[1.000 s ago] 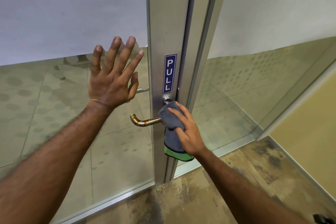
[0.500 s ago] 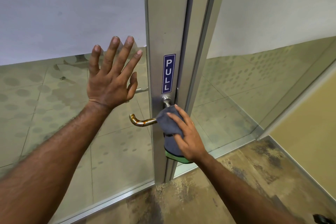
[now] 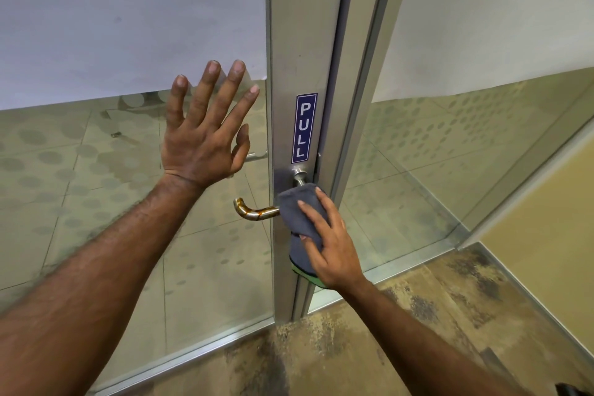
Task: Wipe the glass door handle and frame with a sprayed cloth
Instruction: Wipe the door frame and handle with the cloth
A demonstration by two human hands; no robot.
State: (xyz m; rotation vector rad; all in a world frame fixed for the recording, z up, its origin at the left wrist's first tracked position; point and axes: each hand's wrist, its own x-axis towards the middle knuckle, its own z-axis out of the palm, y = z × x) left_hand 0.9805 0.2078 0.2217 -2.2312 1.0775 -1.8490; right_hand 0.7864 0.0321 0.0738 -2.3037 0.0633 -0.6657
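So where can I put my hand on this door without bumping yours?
The frame above the PULL sign is bare, as is the glass below the handle, between left forearm and frame. Crowded: the handle, where the right hand holds the cloth, and the glass above it, under the left hand.

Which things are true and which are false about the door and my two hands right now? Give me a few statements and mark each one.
1. The left hand lies spread on the glass, fingers straight. True.
2. The right hand holds a grey cloth against the door handle, close to the metal frame. True.
3. The blue sign above the handle reads PUSH. False: it reads PULL.
4. The cloth covers the handle's curved free end. False: that end is bare and sticks out to the left of the cloth.
5. The left hand grips the handle. False: it is above the handle and apart from it.
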